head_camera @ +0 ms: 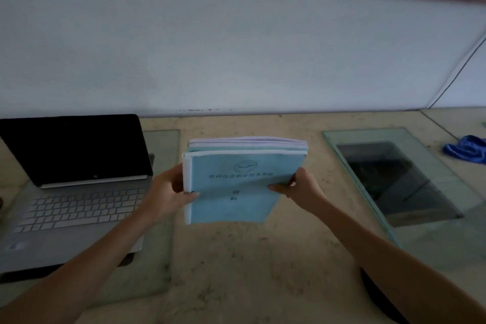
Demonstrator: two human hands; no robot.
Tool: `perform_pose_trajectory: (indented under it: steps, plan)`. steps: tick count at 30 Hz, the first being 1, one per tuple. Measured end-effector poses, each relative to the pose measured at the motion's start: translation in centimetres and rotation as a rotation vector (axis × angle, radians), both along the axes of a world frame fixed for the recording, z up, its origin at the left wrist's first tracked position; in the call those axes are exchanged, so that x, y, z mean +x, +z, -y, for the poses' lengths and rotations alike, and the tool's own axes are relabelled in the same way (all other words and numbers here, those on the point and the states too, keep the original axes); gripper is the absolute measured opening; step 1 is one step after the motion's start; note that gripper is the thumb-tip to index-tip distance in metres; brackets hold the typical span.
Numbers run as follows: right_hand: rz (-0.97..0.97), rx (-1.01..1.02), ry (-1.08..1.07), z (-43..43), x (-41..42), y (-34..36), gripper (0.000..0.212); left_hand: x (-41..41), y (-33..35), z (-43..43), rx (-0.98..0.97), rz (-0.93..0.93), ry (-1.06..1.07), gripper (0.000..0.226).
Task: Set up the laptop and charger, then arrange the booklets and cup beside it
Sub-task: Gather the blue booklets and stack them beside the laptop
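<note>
A stack of light-blue booklets with white page edges is held above the middle of the desk. My left hand grips its left edge, thumb on the top cover. On the right edge, my right hand pinches the stack. A silver laptop stands open at the left with a dark screen. I see no charger and no cup.
The beige desk meets a pale wall behind. A glass pane lies on the desk at the right, over a dark opening. A blue cloth sits at the far right. Another glass pane lies under the laptop.
</note>
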State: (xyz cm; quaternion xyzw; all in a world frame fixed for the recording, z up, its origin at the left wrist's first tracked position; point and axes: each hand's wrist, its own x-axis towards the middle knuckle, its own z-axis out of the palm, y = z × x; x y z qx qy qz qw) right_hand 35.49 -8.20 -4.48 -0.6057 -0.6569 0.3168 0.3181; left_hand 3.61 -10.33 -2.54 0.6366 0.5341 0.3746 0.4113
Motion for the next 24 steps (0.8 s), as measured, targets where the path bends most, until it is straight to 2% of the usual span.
perform_pose_trajectory:
  steps: [8,13,18,22,24]
  plan:
    - [0.073,-0.023,0.036,-0.2,-1.2,-1.4,0.029,0.6,-3.6,-0.6,-0.018,0.018,0.207,0.043]
    - [0.132,-0.089,0.123,-0.4,-1.5,-1.4,0.039,0.7,-4.7,-0.6,-0.041,-0.083,0.163,0.033]
    - [0.143,-0.090,0.189,-0.1,-1.7,-1.5,0.045,0.1,-5.3,-0.7,-0.055,-0.155,0.086,0.043]
    - [0.233,-0.198,0.283,-0.5,-1.3,-1.6,0.047,-1.2,-5.4,-1.0,-0.136,-0.244,-0.083,0.054]
    - [0.277,-0.272,0.307,-0.6,-1.2,-1.9,0.041,-2.3,-5.5,-1.7,-0.191,-0.334,-0.139,0.049]
